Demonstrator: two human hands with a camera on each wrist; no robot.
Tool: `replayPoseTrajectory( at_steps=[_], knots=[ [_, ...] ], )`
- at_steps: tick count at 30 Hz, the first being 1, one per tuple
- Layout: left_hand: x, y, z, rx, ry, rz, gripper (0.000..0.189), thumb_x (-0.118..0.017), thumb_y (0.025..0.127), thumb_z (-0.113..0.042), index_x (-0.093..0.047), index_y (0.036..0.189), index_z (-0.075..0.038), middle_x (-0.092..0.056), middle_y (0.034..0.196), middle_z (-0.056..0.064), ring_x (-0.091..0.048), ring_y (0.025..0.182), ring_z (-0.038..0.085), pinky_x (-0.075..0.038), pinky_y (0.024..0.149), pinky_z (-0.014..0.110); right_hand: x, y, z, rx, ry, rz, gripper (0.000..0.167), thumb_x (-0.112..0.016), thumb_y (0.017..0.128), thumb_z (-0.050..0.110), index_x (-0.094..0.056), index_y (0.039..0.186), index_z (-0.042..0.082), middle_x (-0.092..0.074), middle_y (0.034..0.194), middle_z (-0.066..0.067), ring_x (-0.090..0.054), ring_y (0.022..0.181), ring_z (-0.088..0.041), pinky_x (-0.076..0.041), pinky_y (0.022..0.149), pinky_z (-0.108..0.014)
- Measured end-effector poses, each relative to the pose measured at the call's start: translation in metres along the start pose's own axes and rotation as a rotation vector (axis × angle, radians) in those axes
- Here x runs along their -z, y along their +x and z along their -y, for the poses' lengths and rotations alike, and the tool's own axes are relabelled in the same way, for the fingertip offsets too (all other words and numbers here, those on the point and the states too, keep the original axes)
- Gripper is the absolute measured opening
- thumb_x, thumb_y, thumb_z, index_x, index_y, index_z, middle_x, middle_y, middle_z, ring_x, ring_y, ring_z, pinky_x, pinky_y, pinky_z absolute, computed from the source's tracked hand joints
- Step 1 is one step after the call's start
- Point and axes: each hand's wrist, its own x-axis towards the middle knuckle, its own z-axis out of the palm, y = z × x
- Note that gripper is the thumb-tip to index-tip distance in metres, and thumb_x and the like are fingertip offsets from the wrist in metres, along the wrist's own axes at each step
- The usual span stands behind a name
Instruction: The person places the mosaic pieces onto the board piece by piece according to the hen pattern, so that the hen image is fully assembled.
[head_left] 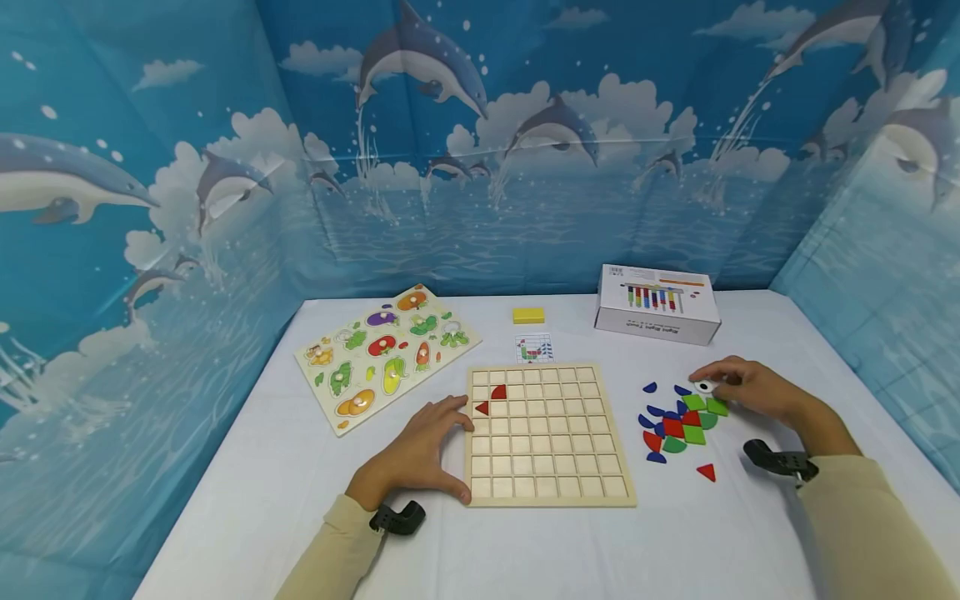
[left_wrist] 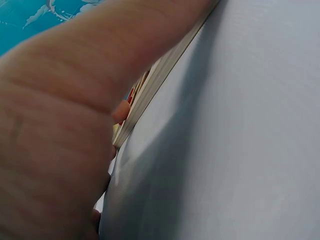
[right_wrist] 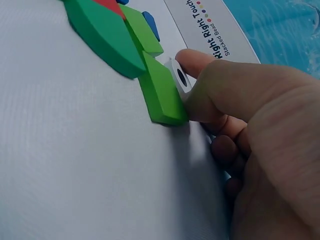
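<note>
A wooden grid board (head_left: pixel 551 492) lies in the middle of the table, a red quarter-circle block (head_left: pixel 498 392) and a red triangle block (head_left: pixel 482 407) in its upper left cells. My left hand (head_left: pixel 420 450) rests against the board's left edge, thumb near the lower corner and fingers higher up. Between thumb and index finger, my right hand (head_left: pixel 753 390) pinches a white block with a black eye mark (right_wrist: pixel 181 76). Right beside it lies a green block (right_wrist: pixel 162 95), among several red, green and blue blocks (head_left: pixel 673 427). My other right fingers are partly hidden.
A vegetable puzzle board (head_left: pixel 386 357) lies at the back left. Behind the grid board are a small picture card (head_left: pixel 534 347) and a yellow block (head_left: pixel 528 315). A white box (head_left: pixel 657 304) stands at the back right. One red triangle (head_left: pixel 707 472) lies apart, nearer the front.
</note>
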Motion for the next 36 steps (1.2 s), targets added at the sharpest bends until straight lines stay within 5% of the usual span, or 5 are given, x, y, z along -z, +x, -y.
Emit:
replayPoseTrajectory(
  at_steps=[8, 22, 36],
  knots=[
    [0.0008, 0.0002, -0.0004, 0.009, 0.014, 0.007, 0.092, -0.089, 0.055, -0.070, -0.051, 0.126, -0.026, -0.026, 0.164, 0.004, -0.017, 0.151, 0.022, -0.010, 0.122, 0.045, -0.0034, 0.0010, 0.0006, -0.033, 0.015, -0.015, 0.037, -0.065, 0.095, 0.010, -0.062, 0.131, 0.002, -0.050, 0.131, -0.028, -0.042, 0.118, -0.047, -0.041, 0.100, -0.068],
    [-0.0006, 0.0001, 0.0013, 0.010, 0.019, -0.004, 0.093, -0.089, 0.054, -0.071, -0.050, 0.126, -0.028, -0.026, 0.164, 0.003, -0.017, 0.151, 0.023, -0.011, 0.122, 0.045, -0.0042, 0.0040, 0.0046, -0.076, 0.035, -0.048, 0.043, -0.069, 0.094, 0.013, -0.057, 0.132, -0.002, -0.050, 0.111, -0.017, -0.043, 0.110, -0.040, -0.048, 0.085, -0.036],
    [0.0000, 0.0002, -0.0012, 0.018, 0.013, 0.004, 0.092, -0.090, 0.054, -0.069, -0.051, 0.125, -0.026, -0.025, 0.164, 0.002, -0.017, 0.151, 0.021, -0.010, 0.122, 0.045, -0.0062, 0.0040, -0.0004, -0.084, 0.026, -0.074, 0.040, -0.069, 0.094, 0.013, -0.059, 0.129, -0.002, -0.052, 0.110, -0.017, -0.043, 0.108, -0.040, -0.048, 0.085, -0.037]
  ],
)
